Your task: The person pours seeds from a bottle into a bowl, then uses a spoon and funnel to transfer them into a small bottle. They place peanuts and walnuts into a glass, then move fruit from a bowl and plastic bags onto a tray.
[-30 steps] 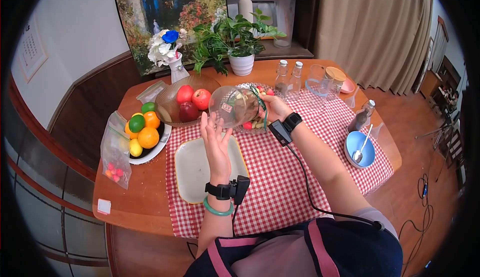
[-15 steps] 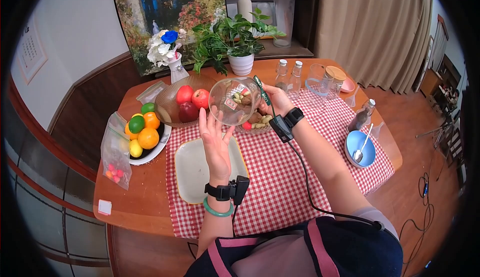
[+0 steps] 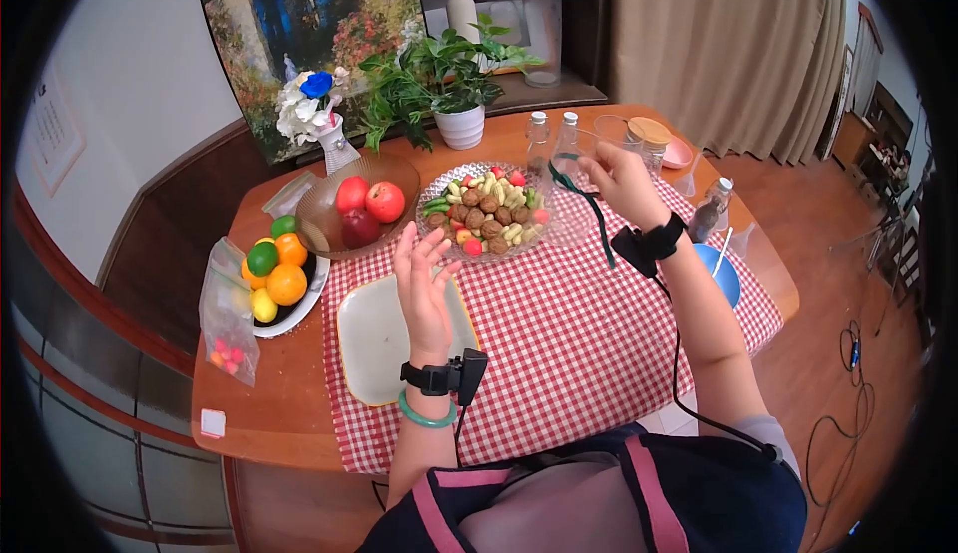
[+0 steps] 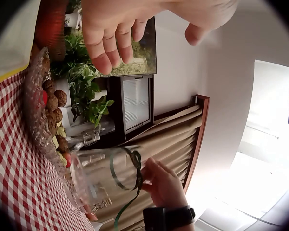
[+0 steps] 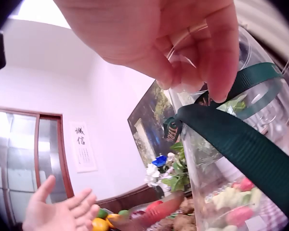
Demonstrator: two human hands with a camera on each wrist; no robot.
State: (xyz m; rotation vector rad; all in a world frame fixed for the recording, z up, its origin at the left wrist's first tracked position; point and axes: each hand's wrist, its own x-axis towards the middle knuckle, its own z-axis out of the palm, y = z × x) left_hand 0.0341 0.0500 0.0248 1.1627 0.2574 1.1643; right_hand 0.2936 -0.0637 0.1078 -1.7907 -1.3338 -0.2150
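My right hand (image 3: 627, 182) pinches the upper rim of a clear, see-through jar (image 4: 94, 178), which hangs upright at the right of the nut plate. Round the jar's top runs a dark green ribbon (image 5: 245, 154), tied in a bow, with a long tail dangling. My left hand (image 3: 426, 303) holds nothing; its palm faces up, with spread, slightly bent fingers over a cream tray (image 3: 374, 338) with a yellow rim. Beyond that hand, a cut-glass plate (image 3: 469, 174) bears walnuts (image 3: 489, 219), peanuts and small red and green pieces.
Left of the plate are a brown glass bowl (image 3: 319, 216) of red fruit, a dish of citrus and a plastic bag (image 3: 225, 328). Stoppered bottles (image 3: 539, 134) stand behind my right hand. A blue bowl (image 3: 720, 278) lies partly behind my right forearm.
My right hand has carried the jar rightward, away from my left hand and off the nut plate. The jar has gone from tilted to upright. My left hand has stayed much the same.
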